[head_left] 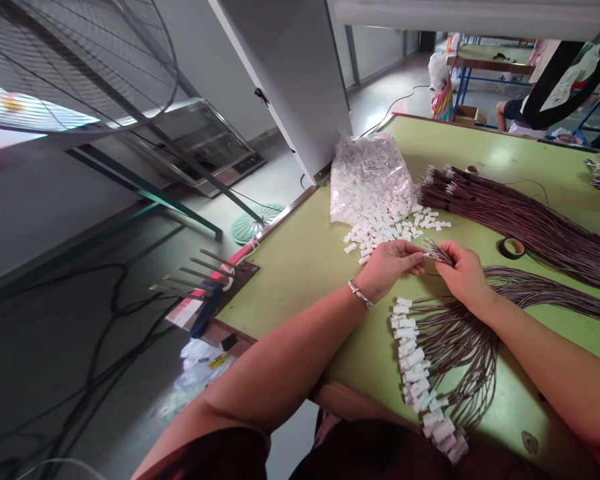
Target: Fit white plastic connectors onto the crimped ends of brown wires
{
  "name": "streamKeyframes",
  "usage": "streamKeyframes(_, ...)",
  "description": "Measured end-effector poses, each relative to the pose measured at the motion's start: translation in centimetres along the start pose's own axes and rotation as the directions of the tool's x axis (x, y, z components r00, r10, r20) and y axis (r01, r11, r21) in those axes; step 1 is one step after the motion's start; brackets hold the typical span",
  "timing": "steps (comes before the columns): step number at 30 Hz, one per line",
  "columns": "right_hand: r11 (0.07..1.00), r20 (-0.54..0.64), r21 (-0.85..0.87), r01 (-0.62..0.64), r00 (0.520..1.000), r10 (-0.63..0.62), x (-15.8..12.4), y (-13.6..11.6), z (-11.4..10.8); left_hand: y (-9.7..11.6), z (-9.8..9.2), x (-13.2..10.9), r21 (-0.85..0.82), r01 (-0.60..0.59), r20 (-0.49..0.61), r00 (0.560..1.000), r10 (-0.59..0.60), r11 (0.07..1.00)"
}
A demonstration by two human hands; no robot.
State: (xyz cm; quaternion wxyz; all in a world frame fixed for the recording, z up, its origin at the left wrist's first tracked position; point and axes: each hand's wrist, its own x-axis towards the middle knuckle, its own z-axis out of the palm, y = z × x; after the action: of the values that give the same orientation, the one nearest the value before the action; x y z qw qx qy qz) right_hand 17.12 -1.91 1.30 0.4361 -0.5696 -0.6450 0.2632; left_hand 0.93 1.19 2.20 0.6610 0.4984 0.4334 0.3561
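My left hand point(391, 267), with a bracelet on its wrist, pinches a small white connector at its fingertips. My right hand point(461, 270) is closed round a thin bunch of brown wires point(436, 251) whose bare ends point at the left fingertips. Both hands hover over the green table point(300, 267). Just beyond them lies a scatter of loose white connectors point(380, 233). Below my hands lies a fan of wires fitted with white connectors point(420, 380).
A clear bag of white connectors point(370, 177) stands at the table's far edge. A long bundle of brown wires point(520, 213) and a tape roll point(511, 248) lie to the right. A metal rack with prongs point(205, 280) sticks out at the left edge. Another person point(550, 100) sits beyond.
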Motion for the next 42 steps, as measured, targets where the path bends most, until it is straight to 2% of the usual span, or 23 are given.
streamKeyframes(6, 0.981, -0.019, 0.143, -0.131, 0.991, 0.135, 0.0, 0.3, 0.1, -0.4, 0.1, 0.2, -0.098, -0.070, 0.006, 0.997, 0.071, 0.993)
streamKeyframes(12, 0.986, -0.010, 0.090, -0.137, 0.990, 0.139, 0.0, 0.2, 0.3, -0.3, 0.3, 0.0, -0.098, -0.069, 0.015, 0.997, 0.071, 0.993)
streamKeyframes(18, 0.991, 0.023, 0.046, -0.123, 0.992, 0.122, -0.1, 0.0, 0.2, 0.0, 0.7, -0.3, 0.031, -0.047, 0.036, 0.998, 0.045, 0.998)
streamKeyframes(22, 0.983, 0.074, 0.107, -0.146, 0.988, 0.139, 0.2, 0.0, -0.2, 0.4, 0.3, -0.2, 0.169, -0.054, 0.030, 0.998, 0.049, 0.984)
streamKeyframes(24, 0.971, 0.088, 0.171, -0.168, 0.984, 0.155, 0.4, 0.1, -0.5, 0.5, 0.1, -0.4, 0.295, -0.104, 0.076, 0.993, 0.085, 0.950)
streamKeyframes(26, 0.946, 0.065, 0.252, -0.205, 0.979, 0.195, 0.8, 0.2, -0.8, 0.5, 0.2, -1.1, 0.454, -0.215, 0.238, 0.964, 0.115, 0.865)
streamKeyframes(27, 0.930, 0.046, 0.289, -0.228, 0.973, 0.224, 1.0, 0.3, -0.9, 0.4, 0.4, -1.5, 0.519, -0.290, 0.347, 0.931, 0.112, 0.804)
streamKeyframes(29, 0.904, 0.027, 0.330, -0.272, 0.960, 0.279, 1.3, 0.5, -0.9, 0.3, 0.9, -2.5, 0.582, -0.438, 0.547, 0.834, 0.068, 0.685)
streamKeyframes(31, 0.891, 0.070, 0.333, -0.308, 0.951, 0.302, 1.3, 0.6, -0.7, 0.5, 1.0, -3.1, 0.568, -0.521, 0.646, 0.762, 0.048, 0.637)
streamKeyframes(32, 0.887, 0.104, 0.335, -0.318, 0.948, 0.301, 1.2, 0.5, -0.6, 0.7, 0.7, -3.2, 0.555, -0.539, 0.667, 0.743, 0.048, 0.634)
streamKeyframes(33, 0.884, 0.133, 0.339, -0.322, 0.946, 0.294, 1.1, 0.5, -0.5, 0.9, 0.2, -3.0, 0.567, -0.535, 0.647, 0.760, 0.064, 0.625)
streamKeyframes(34, 0.882, 0.153, 0.343, -0.323, 0.946, 0.286, 1.0, 0.5, -0.3, 1.3, -0.6, -2.6, 0.612, -0.505, 0.574, 0.813, 0.097, 0.609)
streamKeyframes(35, 0.882, 0.163, 0.345, -0.321, 0.946, 0.280, 0.9, 0.4, -0.3, 1.6, -1.4, -2.1, 0.705, -0.420, 0.411, 0.898, 0.154, 0.571)
streamKeyframes(36, 0.883, 0.164, 0.343, -0.319, 0.946, 0.278, 0.8, 0.4, -0.2, 1.8, -2.3, -1.5, 0.802, -0.282, 0.203, 0.958, 0.205, 0.526)
streamKeyframes(37, 0.885, 0.158, 0.338, -0.319, 0.947, 0.281, 0.8, 0.4, -0.1, 2.0, -3.2, -0.9, 0.865, -0.135, 0.028, 0.975, 0.222, 0.483)
streamKeyframes(38, 0.889, 0.148, 0.327, -0.320, 0.947, 0.286, 0.7, 0.5, -0.1, 2.1, -3.8, -0.3, 0.897, -0.026, -0.076, 0.975, 0.211, 0.442)
streamKeyframes(40, 0.900, 0.130, 0.296, -0.319, 0.947, 0.292, 0.6, 0.7, 0.0, 1.9, -4.5, 0.5, 0.937, 0.060, -0.133, 0.972, 0.192, 0.345)
streamKeyframes(42, 0.918, 0.120, 0.258, -0.302, 0.952, 0.280, 0.6, 0.9, 0.1, 1.4, -4.4, 0.7, 0.965, 0.053, -0.099, 0.981, 0.170, 0.256)
